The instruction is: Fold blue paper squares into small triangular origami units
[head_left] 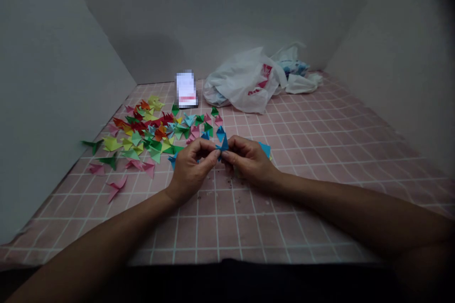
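Observation:
Between my two hands is a small blue origami crane (223, 144), held up over the middle of the table. Thumb and fingers of my left hand (194, 163) pinch its left side, while my right hand (250, 158) pinches the right side. My fingertips cover its lower part. Just beyond the fingers lies another folded blue paper piece (221, 132). Many folded paper cranes (142, 128) in red, green, yellow, pink and blue are spread to the left of my hands. Partly hidden behind my right hand is some flat blue paper (265, 149).
A phone (186, 89) with a lit, blurred screen stands upright near the back wall. White plastic bags (245, 80) lie crumpled at the back, right of it. Pale walls enclose the table on three sides. A pink checked cloth (320, 161) covers the tabletop.

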The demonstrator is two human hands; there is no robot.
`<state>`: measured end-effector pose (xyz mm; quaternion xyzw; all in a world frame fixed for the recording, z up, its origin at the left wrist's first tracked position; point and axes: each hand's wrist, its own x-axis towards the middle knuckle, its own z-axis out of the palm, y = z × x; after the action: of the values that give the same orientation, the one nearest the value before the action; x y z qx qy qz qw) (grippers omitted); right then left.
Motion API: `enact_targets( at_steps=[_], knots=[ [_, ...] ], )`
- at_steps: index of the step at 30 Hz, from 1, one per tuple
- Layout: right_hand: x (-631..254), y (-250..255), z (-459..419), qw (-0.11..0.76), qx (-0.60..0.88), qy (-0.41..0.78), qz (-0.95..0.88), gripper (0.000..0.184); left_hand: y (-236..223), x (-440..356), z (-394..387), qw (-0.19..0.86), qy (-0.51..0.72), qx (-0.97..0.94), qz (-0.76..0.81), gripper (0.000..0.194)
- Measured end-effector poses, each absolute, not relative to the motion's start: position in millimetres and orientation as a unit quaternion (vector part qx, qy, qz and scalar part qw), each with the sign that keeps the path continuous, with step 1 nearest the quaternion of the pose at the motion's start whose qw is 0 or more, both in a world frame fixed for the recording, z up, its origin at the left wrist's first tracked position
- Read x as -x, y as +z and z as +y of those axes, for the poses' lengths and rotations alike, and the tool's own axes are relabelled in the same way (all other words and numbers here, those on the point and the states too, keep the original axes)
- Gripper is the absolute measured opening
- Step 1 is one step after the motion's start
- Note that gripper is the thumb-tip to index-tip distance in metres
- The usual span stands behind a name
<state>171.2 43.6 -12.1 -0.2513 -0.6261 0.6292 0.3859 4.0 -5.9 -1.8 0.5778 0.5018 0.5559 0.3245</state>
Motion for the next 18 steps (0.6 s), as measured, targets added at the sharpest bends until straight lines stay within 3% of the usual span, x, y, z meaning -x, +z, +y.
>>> enact_targets(
  at_steps=[7, 18],
  knots=[
    [-172.2, -14.4, 44.6, 0.393, 0.233, 0.646, -0.612, 0.016, 0.0, -6.1, -3.8, 0.421, 0.577, -0.51, 0.479, 0.024],
    [-173.9, -10.8, 45.2, 0.37, 0.274, 0.614, -0.641, 0.019, -0.6, -2.7, -1.2, 0.487, 0.539, -0.473, 0.498, 0.02]
  ],
)
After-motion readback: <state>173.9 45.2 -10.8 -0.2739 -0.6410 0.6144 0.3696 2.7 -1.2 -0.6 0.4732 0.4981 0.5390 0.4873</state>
